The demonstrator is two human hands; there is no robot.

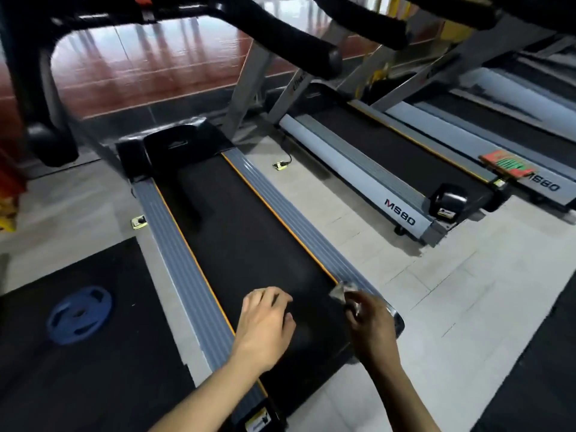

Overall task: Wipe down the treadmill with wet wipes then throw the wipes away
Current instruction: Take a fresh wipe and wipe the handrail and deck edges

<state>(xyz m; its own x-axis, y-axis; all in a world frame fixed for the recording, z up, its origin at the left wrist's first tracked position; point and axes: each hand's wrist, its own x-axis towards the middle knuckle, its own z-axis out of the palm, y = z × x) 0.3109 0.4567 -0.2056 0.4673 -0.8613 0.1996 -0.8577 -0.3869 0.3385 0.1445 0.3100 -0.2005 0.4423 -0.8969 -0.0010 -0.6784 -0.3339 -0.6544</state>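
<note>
The treadmill (237, 232) runs from near to far, black belt between grey side rails. Over its near end, the left hand (265, 325) hovers loosely curled, holding nothing; the right hand (369, 319) pinches a crumpled wipe (341, 289) at the right rail.

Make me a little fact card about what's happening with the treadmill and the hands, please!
place: gym floor with a row of treadmills
treadmill being cleaned: nearest treadmill, black belt, grey side rails
right hand: pinches a crumpled wet wipe near the right rail's rear end
left hand: above the belt, fingers loosely curled, holding nothing
nearby: blue weight plate on a black mat, left of the treadmill
next treadmill: marked MS80
bin: none in view
</note>
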